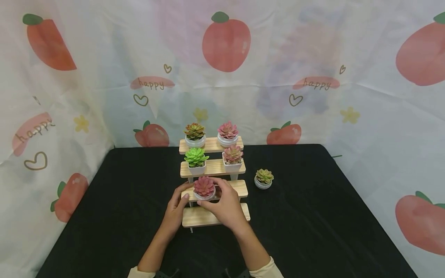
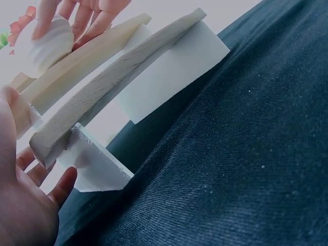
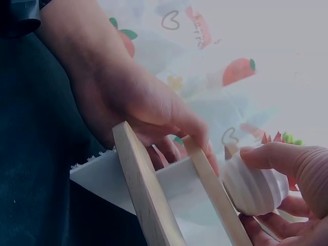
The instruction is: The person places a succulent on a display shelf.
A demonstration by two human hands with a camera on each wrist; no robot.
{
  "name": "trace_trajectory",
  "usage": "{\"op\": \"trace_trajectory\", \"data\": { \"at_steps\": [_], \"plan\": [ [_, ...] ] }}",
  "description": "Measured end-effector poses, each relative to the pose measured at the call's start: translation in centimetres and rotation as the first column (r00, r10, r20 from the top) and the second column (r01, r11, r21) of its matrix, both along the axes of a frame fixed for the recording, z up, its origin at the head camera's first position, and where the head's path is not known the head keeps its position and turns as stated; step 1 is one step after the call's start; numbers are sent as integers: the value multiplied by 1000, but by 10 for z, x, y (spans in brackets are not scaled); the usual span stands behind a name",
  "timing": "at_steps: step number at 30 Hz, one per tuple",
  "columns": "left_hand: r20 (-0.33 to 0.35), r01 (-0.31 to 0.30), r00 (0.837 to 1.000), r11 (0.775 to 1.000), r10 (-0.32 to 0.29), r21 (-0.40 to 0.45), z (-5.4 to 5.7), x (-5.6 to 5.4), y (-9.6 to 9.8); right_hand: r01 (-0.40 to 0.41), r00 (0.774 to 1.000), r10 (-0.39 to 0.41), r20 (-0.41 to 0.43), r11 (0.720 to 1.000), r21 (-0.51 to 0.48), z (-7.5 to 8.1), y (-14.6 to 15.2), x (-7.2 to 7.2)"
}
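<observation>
A stepped display stand with pale wooden boards and white side supports stands on the black cloth. My right hand grips the white ribbed pot of a dark pink succulent, thumb in front and fingers behind. The pot is at the second board from the front, its base right at the wood. At that board's left end, my left hand holds the stand, thumb and fingers around the edge. In the left wrist view, the left hand is partly hidden behind the boards.
On the upper boards stand a green succulent, a dusty pink one, a brownish one and a bright pink one. A yellow-green potted succulent sits on the cloth to the right. A printed curtain hangs behind.
</observation>
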State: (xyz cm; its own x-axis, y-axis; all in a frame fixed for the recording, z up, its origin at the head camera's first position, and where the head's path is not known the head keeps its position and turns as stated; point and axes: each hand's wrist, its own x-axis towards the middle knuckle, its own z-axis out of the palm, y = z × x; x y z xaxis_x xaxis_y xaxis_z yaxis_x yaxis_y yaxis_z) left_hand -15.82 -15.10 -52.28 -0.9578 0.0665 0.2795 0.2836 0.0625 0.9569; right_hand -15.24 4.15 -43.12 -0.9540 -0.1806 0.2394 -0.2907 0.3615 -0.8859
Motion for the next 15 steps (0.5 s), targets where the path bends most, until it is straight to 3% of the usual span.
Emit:
{"op": "trace_trajectory", "data": {
  "at_steps": [15],
  "plan": [
    [1, -4, 1000, 1000, 4, 13, -2, -2, -1, 17, 1000, -16, -12, 1000, 23, -1, -13, -2]
  ]
}}
